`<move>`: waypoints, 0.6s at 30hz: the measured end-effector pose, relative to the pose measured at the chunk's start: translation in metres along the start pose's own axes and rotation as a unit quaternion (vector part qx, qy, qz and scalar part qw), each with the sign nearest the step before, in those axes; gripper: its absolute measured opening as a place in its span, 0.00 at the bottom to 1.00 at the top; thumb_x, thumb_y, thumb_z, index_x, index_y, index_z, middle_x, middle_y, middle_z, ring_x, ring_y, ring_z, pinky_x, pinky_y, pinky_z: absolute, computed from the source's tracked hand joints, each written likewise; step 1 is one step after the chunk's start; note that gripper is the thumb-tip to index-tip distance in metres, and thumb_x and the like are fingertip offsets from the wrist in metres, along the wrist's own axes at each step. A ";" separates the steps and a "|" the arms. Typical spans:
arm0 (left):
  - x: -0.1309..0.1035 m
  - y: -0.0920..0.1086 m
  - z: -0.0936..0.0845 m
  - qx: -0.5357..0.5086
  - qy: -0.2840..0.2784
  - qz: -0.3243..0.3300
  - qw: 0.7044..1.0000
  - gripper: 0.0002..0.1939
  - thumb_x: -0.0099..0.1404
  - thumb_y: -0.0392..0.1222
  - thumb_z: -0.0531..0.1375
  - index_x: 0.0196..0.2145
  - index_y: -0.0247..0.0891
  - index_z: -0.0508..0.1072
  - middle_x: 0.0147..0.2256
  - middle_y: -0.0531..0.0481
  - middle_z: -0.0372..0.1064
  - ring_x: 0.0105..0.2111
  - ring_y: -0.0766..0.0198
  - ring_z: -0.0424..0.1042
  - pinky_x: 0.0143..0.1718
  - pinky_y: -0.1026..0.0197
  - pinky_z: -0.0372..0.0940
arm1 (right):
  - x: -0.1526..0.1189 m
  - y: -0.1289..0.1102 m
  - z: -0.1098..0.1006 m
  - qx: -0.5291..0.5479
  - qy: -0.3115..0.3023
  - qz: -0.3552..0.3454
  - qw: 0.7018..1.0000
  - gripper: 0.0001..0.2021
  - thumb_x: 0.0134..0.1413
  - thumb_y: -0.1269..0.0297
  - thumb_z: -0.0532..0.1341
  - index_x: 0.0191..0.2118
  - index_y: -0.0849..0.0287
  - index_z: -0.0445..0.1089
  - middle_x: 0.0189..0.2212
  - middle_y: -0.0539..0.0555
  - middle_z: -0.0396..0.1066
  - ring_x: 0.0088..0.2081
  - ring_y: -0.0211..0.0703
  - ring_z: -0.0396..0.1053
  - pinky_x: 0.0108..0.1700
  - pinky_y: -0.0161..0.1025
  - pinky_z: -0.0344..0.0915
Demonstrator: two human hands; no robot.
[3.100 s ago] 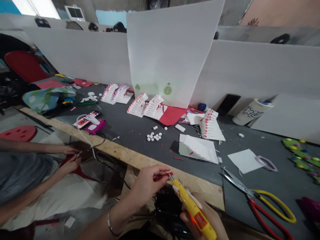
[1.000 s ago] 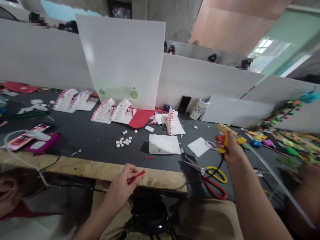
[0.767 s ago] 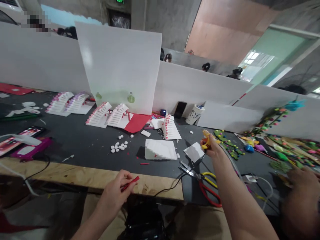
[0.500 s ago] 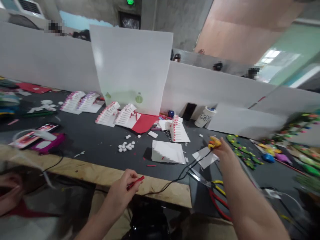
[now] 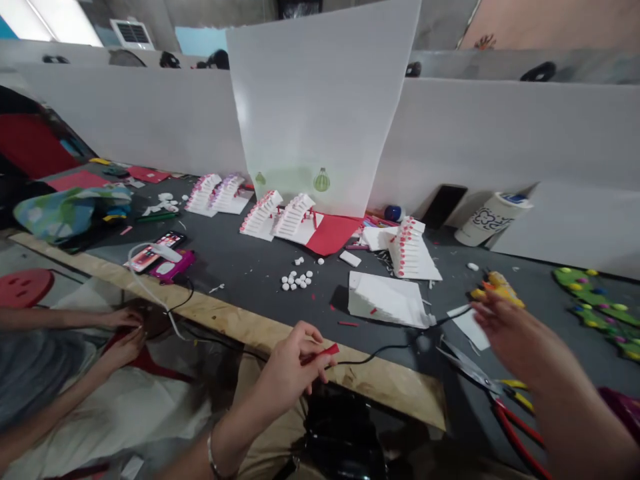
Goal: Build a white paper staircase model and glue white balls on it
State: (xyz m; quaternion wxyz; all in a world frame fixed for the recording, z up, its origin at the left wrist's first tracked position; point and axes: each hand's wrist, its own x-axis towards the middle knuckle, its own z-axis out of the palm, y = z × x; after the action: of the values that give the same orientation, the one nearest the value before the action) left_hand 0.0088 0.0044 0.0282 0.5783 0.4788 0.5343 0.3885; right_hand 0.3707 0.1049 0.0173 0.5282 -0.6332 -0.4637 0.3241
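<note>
My left hand (image 5: 295, 363), at the wooden front edge, pinches a small red strip (image 5: 327, 352). My right hand (image 5: 505, 327) is at the right, fingers stretched out and slightly blurred, just in front of a yellow glue gun (image 5: 506, 288) with a black cord. Whether the fingertips touch it I cannot tell. Beneath lies a white paper piece (image 5: 470, 327). Large scissors (image 5: 475, 373) with red and yellow handles rest below. Between my hands sits a folded white paper stair piece (image 5: 387, 297), and a thin red stick (image 5: 349, 324) lies before it.
White pellets (image 5: 297, 281) lie mid-table. Behind them stand white stepped models with red dots (image 5: 295, 217), a red sheet (image 5: 333, 233) and a tall white board (image 5: 320, 100). A paper cup (image 5: 493, 219) and a phone (image 5: 445, 205) are back right. A co-worker's hands (image 5: 127, 333) are at left.
The view has turned and shifted, so the table things appear further right. My right hand's fingers, earlier closed around the yellow glue gun, have loosened. My left hand keeps the red strip.
</note>
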 end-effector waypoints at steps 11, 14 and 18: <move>-0.019 0.007 0.006 -0.004 -0.084 -0.022 0.996 0.15 0.62 0.46 0.61 0.41 0.40 0.59 0.30 0.50 0.77 0.22 0.67 0.73 0.15 0.72 0.59 | -0.137 -0.050 0.102 0.028 -0.456 -0.030 0.889 0.14 0.54 0.56 0.65 0.45 0.55 0.73 0.35 0.52 0.75 0.36 0.40 0.71 0.39 0.36 0.67; -0.019 0.009 0.009 -0.008 -0.102 -0.028 0.994 0.16 0.62 0.47 0.62 0.41 0.40 0.59 0.29 0.52 0.76 0.21 0.68 0.72 0.15 0.72 0.58 | -0.137 -0.046 0.102 0.044 -0.462 -0.012 0.886 0.12 0.54 0.54 0.65 0.39 0.56 0.74 0.32 0.51 0.75 0.34 0.39 0.71 0.37 0.35 0.67; -0.018 0.012 0.014 -0.028 -0.125 -0.039 0.991 0.15 0.62 0.45 0.61 0.41 0.40 0.59 0.29 0.52 0.76 0.21 0.69 0.71 0.15 0.73 0.58 | -0.138 -0.046 0.099 0.051 -0.453 -0.004 0.890 0.11 0.53 0.55 0.65 0.36 0.57 0.73 0.28 0.51 0.75 0.31 0.39 0.71 0.34 0.35 0.66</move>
State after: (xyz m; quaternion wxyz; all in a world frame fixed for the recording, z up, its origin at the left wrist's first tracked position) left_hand 0.0210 -0.0119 0.0441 0.6682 0.4865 0.4648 0.3175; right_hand 0.2202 0.0140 0.0284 0.2932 -0.3879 -0.6378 0.5973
